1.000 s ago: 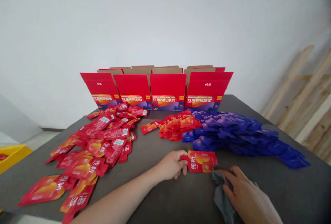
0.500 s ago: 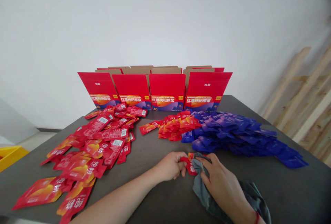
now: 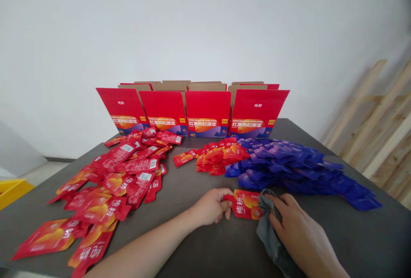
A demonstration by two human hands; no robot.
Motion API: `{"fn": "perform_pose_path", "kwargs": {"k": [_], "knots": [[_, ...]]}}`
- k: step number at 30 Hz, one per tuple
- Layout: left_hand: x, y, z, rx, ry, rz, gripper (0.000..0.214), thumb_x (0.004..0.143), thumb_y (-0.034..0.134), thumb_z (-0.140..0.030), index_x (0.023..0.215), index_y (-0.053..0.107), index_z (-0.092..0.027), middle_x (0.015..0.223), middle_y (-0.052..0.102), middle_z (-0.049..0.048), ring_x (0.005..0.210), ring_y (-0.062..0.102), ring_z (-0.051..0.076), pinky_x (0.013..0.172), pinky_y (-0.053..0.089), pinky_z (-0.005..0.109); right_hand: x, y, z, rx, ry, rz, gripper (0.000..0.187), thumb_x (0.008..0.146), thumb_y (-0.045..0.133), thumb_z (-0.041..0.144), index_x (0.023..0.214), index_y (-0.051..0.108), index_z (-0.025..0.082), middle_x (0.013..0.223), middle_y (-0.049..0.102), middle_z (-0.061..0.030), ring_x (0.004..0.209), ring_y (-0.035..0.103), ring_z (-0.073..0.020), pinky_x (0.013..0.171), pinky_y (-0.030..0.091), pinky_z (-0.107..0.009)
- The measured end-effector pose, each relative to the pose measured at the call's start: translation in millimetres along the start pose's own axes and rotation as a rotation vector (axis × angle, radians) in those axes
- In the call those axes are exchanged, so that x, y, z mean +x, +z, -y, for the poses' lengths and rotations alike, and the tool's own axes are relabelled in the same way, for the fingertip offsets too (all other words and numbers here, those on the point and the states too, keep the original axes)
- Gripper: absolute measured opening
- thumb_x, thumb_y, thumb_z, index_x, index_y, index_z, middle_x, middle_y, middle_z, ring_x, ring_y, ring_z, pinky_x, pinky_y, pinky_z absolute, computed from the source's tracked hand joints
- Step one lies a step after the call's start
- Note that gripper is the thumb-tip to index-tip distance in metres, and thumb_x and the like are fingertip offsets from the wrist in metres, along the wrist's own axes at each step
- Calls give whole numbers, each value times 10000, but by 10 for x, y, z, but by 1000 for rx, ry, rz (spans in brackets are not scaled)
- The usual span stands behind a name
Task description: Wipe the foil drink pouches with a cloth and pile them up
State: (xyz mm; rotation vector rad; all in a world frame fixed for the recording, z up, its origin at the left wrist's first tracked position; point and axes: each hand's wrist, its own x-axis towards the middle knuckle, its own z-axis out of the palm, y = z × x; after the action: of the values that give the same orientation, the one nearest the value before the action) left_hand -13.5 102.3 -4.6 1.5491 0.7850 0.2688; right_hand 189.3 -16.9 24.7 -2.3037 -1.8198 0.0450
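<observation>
My left hand [image 3: 211, 206] pinches the left end of a red pouch [image 3: 243, 203] that lies flat on the dark table [image 3: 199, 248]. My right hand [image 3: 297, 231] presses a grey cloth [image 3: 269, 235] onto the right part of that pouch, fingers curled over the cloth. Both hands sit near the table's front edge, in the middle.
A loose heap of red pouches [image 3: 109, 188] spreads over the left side. A small red pile [image 3: 221, 154] and a long blue pile [image 3: 298, 167] lie behind the hands. Several open red boxes [image 3: 207, 113] stand at the back. A yellow crate [image 3: 13, 190] sits far left, wooden frames [image 3: 382, 132] right.
My right hand slid the cloth left across the pouch, covering most of it, then back to the right, so more of the pouch shows again. My left hand kept its grip.
</observation>
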Motion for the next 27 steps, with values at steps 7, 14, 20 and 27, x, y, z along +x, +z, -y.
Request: {"fn": "perform_pose_path", "kwargs": {"k": [7, 14, 20, 27], "knots": [[-32, 1, -46, 56, 8, 2, 138, 869, 430, -219, 925, 540, -156, 566, 552, -69, 328, 360, 35, 373, 233, 158, -35, 125, 257, 42, -76, 4, 424, 899, 383, 257, 1290, 543, 295, 1164, 567, -50, 959, 629, -150, 724, 483, -262], [-12, -6, -24, 22, -13, 2, 169, 864, 435, -220, 969, 549, -152, 573, 567, -69, 320, 365, 36, 361, 231, 158, -6, 24, -201, -23, 36, -45, 393, 904, 350, 274, 1198, 604, 220, 1021, 592, -67, 798, 640, -164, 640, 458, -295], [-11, 2, -25, 27, 0, -7, 165, 869, 449, -254, 951, 546, -149, 569, 556, -70, 320, 347, 31, 358, 223, 154, -90, -26, 61, 19, -50, -12, 431, 883, 391, 283, 1277, 562, 308, 1121, 587, -41, 857, 647, -159, 675, 493, -292], [-47, 2, -93, 28, -12, 2, 153, 861, 425, -205, 946, 541, -153, 560, 549, -75, 308, 350, 32, 344, 227, 152, -150, 125, 209, 40, -76, 65, 467, 877, 372, 227, 1302, 546, 310, 1176, 583, -58, 956, 647, -168, 725, 506, -282]]}}
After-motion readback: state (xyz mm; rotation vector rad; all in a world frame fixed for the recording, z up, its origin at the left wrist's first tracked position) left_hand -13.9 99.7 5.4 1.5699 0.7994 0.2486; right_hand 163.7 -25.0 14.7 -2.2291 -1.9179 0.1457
